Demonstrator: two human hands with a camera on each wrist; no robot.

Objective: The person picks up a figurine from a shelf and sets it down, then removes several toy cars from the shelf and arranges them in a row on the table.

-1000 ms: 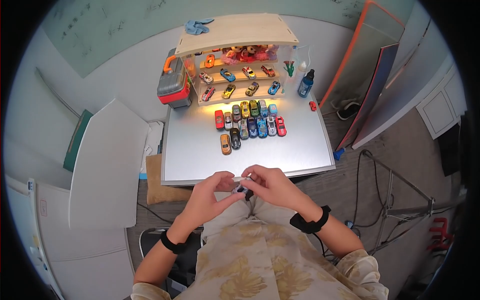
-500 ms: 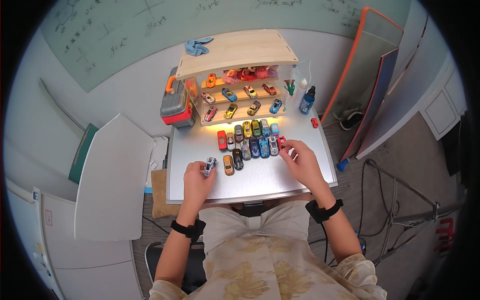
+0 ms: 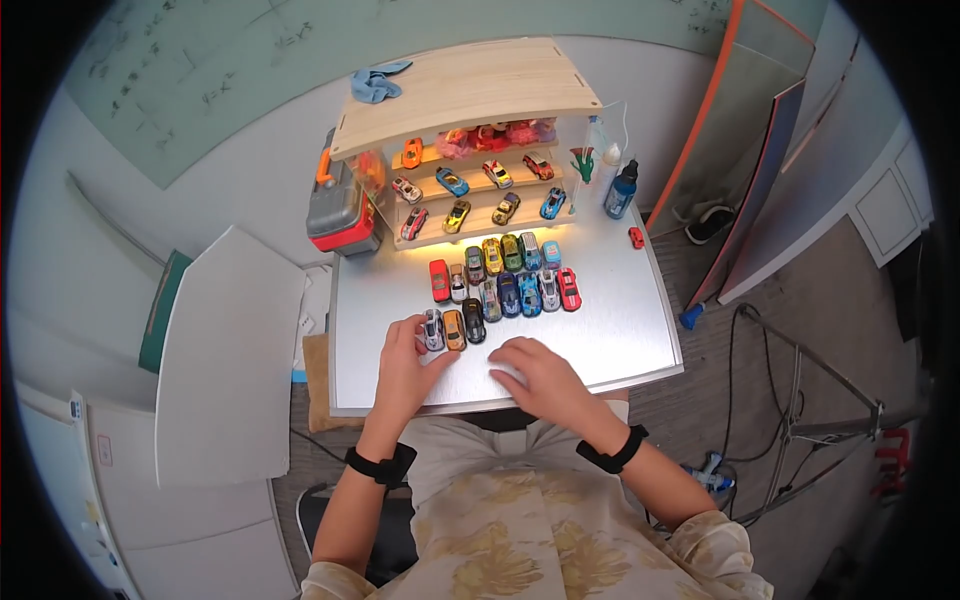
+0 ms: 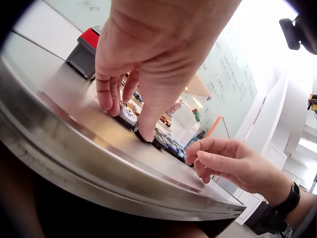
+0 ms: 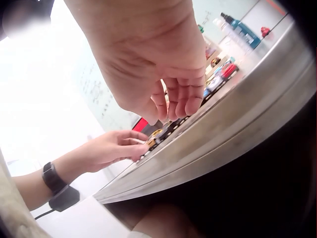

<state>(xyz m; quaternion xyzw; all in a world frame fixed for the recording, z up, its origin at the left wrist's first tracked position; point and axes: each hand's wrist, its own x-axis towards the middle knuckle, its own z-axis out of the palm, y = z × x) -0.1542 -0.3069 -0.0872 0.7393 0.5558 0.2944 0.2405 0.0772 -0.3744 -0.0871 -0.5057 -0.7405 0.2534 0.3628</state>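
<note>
A silver toy car stands on the metal-topped table at the left end of the front row, beside an orange toy car. My left hand straddles this pair, fingers along the silver car's left side and thumb at the orange car's near right corner. In the left wrist view its fingertips reach down to the tabletop around the white front of the silver car. A black toy car is just right of the orange one. My right hand hovers near the front edge, fingers loosely bent, holding nothing.
Several toy cars, among them a red one, form rows behind. A lit wooden display shelf holds more cars on its steps. A toolbox stands left, a blue bottle and small red car right.
The silver car went from both hands over the lap into my left hand, then onto the table left of the orange car. My right hand left the red car and moved toward the front middle.
</note>
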